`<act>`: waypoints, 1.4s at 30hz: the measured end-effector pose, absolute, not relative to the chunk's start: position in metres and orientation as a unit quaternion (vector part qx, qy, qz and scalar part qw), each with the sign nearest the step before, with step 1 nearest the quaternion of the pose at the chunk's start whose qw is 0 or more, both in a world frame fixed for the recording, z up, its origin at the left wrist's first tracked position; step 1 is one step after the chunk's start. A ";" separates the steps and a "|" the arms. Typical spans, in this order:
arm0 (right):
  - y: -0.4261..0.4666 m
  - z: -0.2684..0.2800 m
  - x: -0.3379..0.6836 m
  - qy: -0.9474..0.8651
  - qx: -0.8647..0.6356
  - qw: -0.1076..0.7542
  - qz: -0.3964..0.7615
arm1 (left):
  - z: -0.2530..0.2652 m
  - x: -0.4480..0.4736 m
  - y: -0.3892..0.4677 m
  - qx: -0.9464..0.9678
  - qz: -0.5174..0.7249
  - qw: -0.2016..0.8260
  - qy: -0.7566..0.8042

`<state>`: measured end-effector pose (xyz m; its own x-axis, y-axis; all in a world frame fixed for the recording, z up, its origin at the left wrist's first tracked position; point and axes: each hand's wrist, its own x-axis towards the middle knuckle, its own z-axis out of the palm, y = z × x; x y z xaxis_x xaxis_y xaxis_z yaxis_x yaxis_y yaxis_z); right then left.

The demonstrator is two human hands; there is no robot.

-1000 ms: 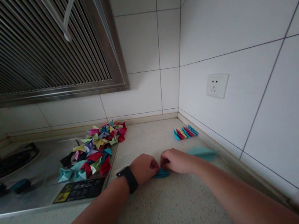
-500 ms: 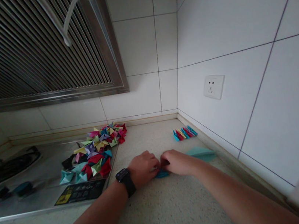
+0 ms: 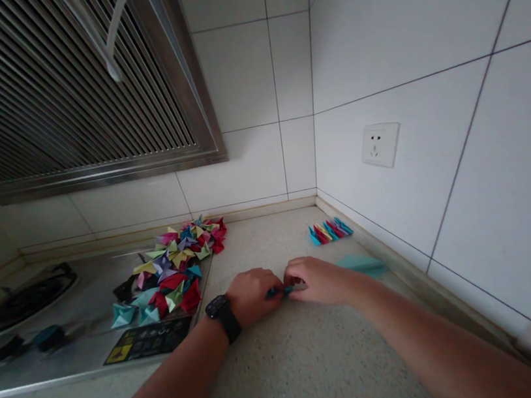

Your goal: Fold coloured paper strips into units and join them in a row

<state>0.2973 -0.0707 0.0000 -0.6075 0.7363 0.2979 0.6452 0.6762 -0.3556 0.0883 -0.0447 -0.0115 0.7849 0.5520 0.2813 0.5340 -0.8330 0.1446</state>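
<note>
Between my two hands is a small piece of folded blue paper [image 3: 286, 291], mostly covered by my fingers. My left hand [image 3: 255, 294], with a black watch [image 3: 223, 317] on its wrist, pinches the paper's left part. From the other side, my right hand [image 3: 314, 280] grips it with thumb and fingers bent. Behind my right wrist lies a flat sheet of light teal paper [image 3: 361, 265]. Farther back, a short row of folded paper pieces [image 3: 330, 230] in blue, red and yellow stands near the right wall.
A heap of colourful folded paper pieces [image 3: 171, 271] spreads over the right edge of the steel gas stove [image 3: 87, 303]. Above it hangs a range hood [image 3: 84, 106]. White tiled walls meet behind the speckled counter [image 3: 289, 367]; a socket [image 3: 381, 145] is on the right wall.
The blue paper between my hands now shows as a narrower, darker strip, and my fingers have shifted on it. The camera view has tilted slightly.
</note>
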 end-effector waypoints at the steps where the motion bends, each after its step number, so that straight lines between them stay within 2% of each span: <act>1: -0.070 -0.001 0.297 -0.891 -0.388 0.213 0.102 | -0.010 0.088 -0.045 0.942 0.164 0.031 0.292; 11: -0.070 0.004 0.298 -0.861 -0.420 0.250 0.143 | -0.004 0.087 -0.047 0.927 0.245 0.052 0.278; 13: -0.071 0.006 0.299 -0.845 -0.437 0.252 0.180 | -0.004 0.087 -0.046 0.913 0.259 0.099 0.298; 16: -0.071 0.006 0.300 -0.820 -0.465 0.240 0.231 | -0.007 0.089 -0.042 0.878 0.244 0.233 0.339; 18: -0.070 0.004 0.300 -0.811 -0.486 0.211 0.249 | -0.011 0.090 -0.040 0.860 0.209 0.306 0.350; 20: -0.069 0.001 0.299 -0.808 -0.505 0.168 0.253 | -0.014 0.091 -0.040 0.855 0.175 0.332 0.357; 23: -0.070 -0.004 0.297 -0.812 -0.517 0.134 0.236 | -0.016 0.093 -0.042 0.871 0.143 0.301 0.362; 33: -0.069 -0.010 0.292 -0.829 -0.508 0.137 0.188 | -0.007 0.102 -0.053 0.910 0.132 0.132 0.370; 42: -0.071 -0.006 0.287 -0.860 -0.486 0.096 0.123 | -0.008 0.105 -0.058 0.935 0.097 0.021 0.341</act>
